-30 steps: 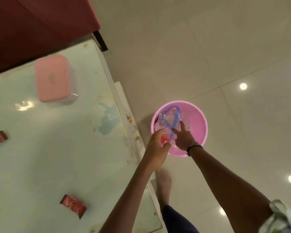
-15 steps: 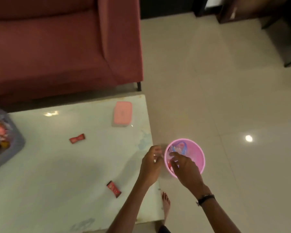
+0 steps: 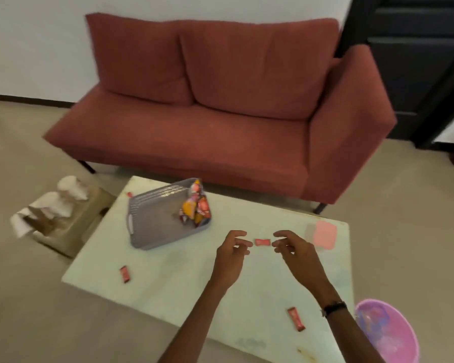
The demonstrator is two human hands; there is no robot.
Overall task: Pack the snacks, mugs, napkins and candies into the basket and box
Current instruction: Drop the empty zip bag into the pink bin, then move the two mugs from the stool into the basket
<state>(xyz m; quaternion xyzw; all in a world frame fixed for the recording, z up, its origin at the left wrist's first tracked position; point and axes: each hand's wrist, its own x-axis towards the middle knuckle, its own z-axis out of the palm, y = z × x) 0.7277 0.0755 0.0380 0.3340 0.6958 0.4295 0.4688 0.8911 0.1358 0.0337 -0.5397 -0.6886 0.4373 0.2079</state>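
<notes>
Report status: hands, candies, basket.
Left hand and right hand empty, fingers loosely curled, either side of one candy. More candies loose on table. Basket holds snack packs. Nothing in the way.

Grey basket (image 3: 152, 218) — pink box (image 3: 325, 234).
</notes>
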